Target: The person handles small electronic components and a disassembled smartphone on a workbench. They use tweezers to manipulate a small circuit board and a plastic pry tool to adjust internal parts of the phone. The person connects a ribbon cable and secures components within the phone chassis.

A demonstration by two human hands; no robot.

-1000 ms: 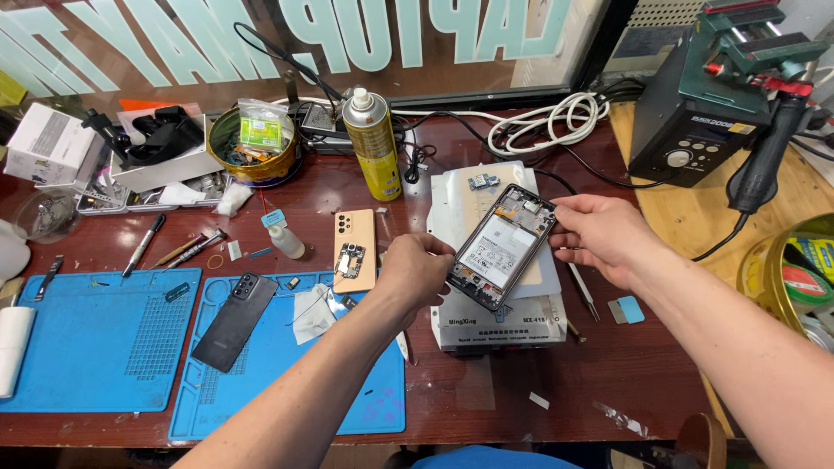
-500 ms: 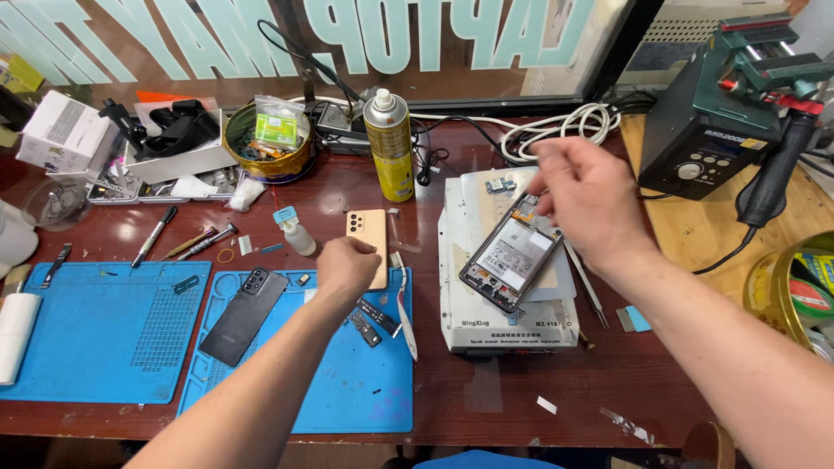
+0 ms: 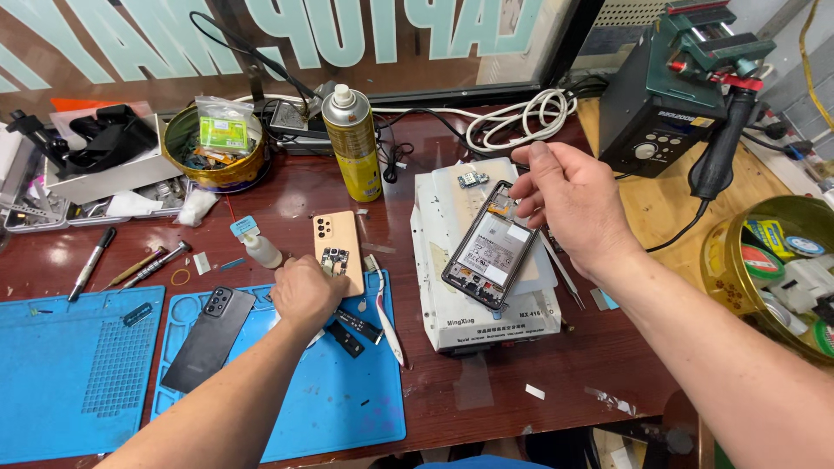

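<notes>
Hovering above the opened phone (image 3: 489, 246), the right hand (image 3: 573, 204) has let it go: a second ago its fingers were round the phone's right side, half a second ago it was lifting clear, and now it hangs over the phone's top end with thumb and forefinger pinched close and nothing visible between them; whether a tiny part sits in that pinch cannot be told. The left hand (image 3: 302, 291) has travelled the other way, off the white machine (image 3: 439, 287) and down to the near end of the peach back cover (image 3: 338, 252), where it rests curled, knuckles up; its fingers are hidden, so whether they grip anything is unclear. Judging by this, the phone is now parked and attention is turning to the loose pieces around it.

That phone lies face down and tilted on the flat top of the white machine, right of the counter's middle, with its back off: a dark frame, a pale battery filling most of the inside, and a small board at the top end. A little loose part (image 3: 473, 179) sits on the machine's far corner. The peach cover straddles the far edge of the blue mat (image 3: 287, 408), a small module lying on it. Tweezers (image 3: 388, 317) and two dark strips (image 3: 352, 330) lie just right of the left hand, a black back cover (image 3: 208, 339) to its left, a spray can (image 3: 352, 143) towards the counter's far edge.
</notes>
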